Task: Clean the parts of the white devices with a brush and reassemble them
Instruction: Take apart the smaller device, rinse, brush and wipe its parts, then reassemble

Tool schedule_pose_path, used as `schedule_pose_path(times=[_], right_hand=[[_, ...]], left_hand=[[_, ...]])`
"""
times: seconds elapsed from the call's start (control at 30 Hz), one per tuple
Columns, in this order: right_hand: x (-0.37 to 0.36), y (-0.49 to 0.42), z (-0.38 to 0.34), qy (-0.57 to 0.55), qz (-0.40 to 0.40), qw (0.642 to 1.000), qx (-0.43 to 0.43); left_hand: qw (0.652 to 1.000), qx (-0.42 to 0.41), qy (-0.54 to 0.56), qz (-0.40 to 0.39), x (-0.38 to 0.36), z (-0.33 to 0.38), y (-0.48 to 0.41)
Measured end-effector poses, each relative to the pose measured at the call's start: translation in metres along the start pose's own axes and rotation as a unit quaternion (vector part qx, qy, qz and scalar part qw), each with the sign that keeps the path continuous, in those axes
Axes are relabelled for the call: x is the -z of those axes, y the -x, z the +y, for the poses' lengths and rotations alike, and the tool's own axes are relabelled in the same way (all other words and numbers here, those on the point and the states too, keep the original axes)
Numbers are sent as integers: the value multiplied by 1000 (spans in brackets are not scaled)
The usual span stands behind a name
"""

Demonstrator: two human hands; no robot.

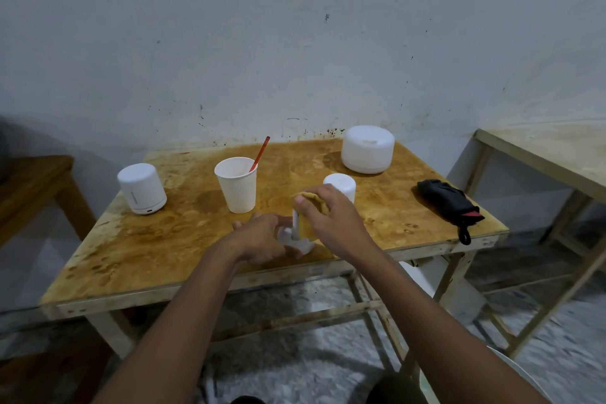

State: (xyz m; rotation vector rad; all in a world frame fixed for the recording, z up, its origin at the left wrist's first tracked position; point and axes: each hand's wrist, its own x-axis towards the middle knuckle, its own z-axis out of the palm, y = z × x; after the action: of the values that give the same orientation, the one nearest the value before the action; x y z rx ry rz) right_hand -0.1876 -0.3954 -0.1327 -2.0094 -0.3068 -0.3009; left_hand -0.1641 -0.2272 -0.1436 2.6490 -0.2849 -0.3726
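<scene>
My left hand (pixel 262 239) grips a small white device base (pixel 303 245) with an upright white tube (pixel 295 223), near the table's front edge. My right hand (pixel 331 216) pinches a yellow cloth (pixel 311 213) against that tube. A white cylindrical cover (pixel 341 186) stands just behind my right hand. The orange-handled brush (pixel 260 154) leans in a white paper cup (pixel 236 185). A small white device (pixel 141 188) stands at the left. A wide round white device (pixel 367 149) sits at the back right.
The stained wooden table (pixel 164 239) stands against a marked white wall. A black pouch with a red end (pixel 449 203) lies at the right edge. Another table (pixel 557 154) is at the right, a wooden one (pixel 29 187) at the left.
</scene>
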Motion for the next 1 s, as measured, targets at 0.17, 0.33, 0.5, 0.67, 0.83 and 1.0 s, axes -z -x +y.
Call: schedule_pose_path(times=[0.17,0.33,0.5,0.67,0.83,1.0], right_hand=[[13,-2,-1,-88,-72,989,-94],[13,-10,1,-57,36,996,-53],[12,-12,8,-35,-43,998,19],[8,-8,16,-80,-43,996,-2],[3,-6,15,-99,-18,995,-15],[4,-5,15,-92,-4,996,-17]], left_hand=[[998,-25,-22,-59,10,1,-1],[996,-40,-15,-79,16,4,-4],[995,-31,5,-94,19,7,-4],[995,-47,20,-83,14,6,-4],[999,-32,27,-24,-1,-6,-11],[993,38,31,109,-16,5,-1]])
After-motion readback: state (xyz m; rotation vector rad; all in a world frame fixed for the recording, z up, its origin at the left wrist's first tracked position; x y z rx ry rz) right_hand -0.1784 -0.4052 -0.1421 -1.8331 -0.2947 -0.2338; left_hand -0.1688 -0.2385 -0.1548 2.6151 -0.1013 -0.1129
